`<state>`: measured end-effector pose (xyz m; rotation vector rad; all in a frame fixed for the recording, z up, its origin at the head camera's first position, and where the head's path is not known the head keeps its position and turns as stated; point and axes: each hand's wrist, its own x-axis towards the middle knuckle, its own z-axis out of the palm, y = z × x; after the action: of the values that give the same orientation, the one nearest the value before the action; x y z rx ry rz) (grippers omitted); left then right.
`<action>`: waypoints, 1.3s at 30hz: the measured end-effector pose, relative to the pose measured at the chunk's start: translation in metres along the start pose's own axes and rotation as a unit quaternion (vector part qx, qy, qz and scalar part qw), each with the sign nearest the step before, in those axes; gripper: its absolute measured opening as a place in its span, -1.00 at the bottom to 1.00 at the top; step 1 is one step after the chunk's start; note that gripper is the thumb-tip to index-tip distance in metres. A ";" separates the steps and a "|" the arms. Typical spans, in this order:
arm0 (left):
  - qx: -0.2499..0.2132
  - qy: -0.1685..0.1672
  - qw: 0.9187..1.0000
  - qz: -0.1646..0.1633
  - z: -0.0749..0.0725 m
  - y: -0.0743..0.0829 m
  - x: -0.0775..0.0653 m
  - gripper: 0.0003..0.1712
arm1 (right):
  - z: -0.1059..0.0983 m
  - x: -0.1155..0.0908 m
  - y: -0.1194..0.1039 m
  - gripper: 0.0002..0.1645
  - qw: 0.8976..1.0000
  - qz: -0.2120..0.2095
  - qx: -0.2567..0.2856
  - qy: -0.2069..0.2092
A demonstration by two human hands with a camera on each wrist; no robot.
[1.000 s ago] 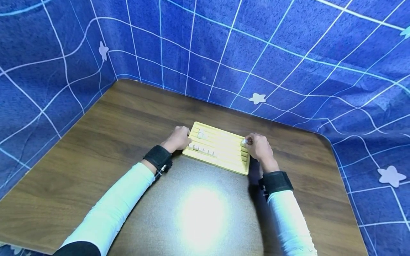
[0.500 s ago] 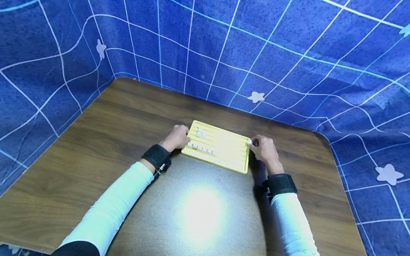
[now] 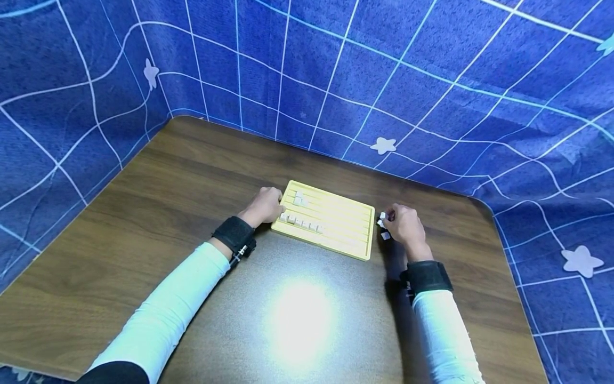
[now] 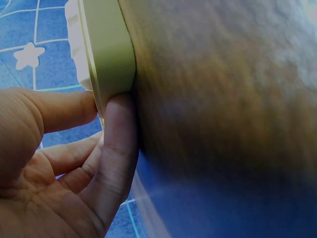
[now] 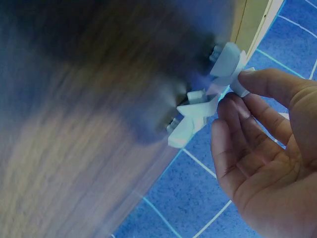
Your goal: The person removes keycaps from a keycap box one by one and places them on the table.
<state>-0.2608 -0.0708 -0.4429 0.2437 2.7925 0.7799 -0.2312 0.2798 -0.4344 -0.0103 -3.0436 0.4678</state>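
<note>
my left hand is pinching the left end of the yellow tray while my right hand, having just crossed its right edge, is pinching a white keycap beside loose keycaps, apparently setting it apart.

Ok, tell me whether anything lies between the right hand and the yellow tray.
Yes: small white pieces on the table, in the gap between the right hand and the right edge of the yellow tray. The hand pinches another.
</note>
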 end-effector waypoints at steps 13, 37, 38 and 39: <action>-0.007 0.004 1.000 0.004 0.000 -0.001 0.002 -0.80 | -0.007 0.002 0.002 -0.73 0.996 0.023 -0.062 -0.052; -0.013 0.000 1.000 -0.004 -0.001 0.000 0.000 -0.79 | -0.006 0.009 -0.002 -0.69 0.990 0.050 -0.099 -0.093; -0.014 -0.001 1.000 -0.004 -0.001 0.000 0.000 -0.78 | -0.006 0.008 -0.001 -0.70 0.990 0.048 -0.096 -0.089; -0.014 -0.003 1.000 -0.006 -0.001 0.000 0.000 -0.78 | -0.006 0.008 -0.001 -0.69 0.991 0.045 -0.092 -0.084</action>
<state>-0.2615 -0.0712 -0.4418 0.2247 2.7735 0.8147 -0.2384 0.2811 -0.4283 -0.1229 -3.2520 0.1991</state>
